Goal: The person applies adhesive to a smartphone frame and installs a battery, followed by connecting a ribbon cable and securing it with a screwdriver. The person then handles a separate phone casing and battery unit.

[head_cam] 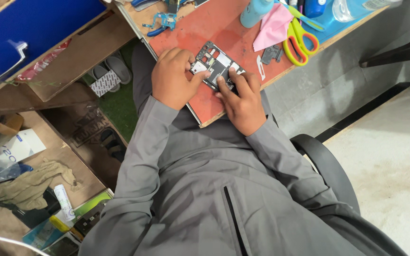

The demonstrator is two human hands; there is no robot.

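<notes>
Phone: an opened smartphone (pixel 216 65), back cover off and its circuit boards showing, lies on the red worktop (pixel 200 28) close to the near edge, right in front of the person.
Left hand: the left hand (pixel 172 78) sits over the phone's left end, fingers curled, thumb and fingertip pinched together on the board there. Whether it grips a small part, I cannot tell.
Right hand: the right hand (pixel 244 102) comes in from the near side, fingers spread apart, two fingertips pressed down on the phone's lower right edge, pinning it flat.
Sleeves: grey sleeves run back from both wrists to a grey jacket (pixel 214 189).
Behind the phone: a small dark phone part (pixel 271 53) and a thin white strip (pixel 261 67) lie just beyond it, a pink cloth (pixel 274 26) further back.
Far edge: yellow-and-green scissors (pixel 299 40) rest beside the cloth, a pale blue bottle (pixel 256 11) stands near them.
Upper left of the worktop: a blue metal frame piece (pixel 163 22) lies well apart from the hands.
Floor: grey sandals (pixel 112 68) down left, a black chair arm (pixel 326 163) at right.
</notes>
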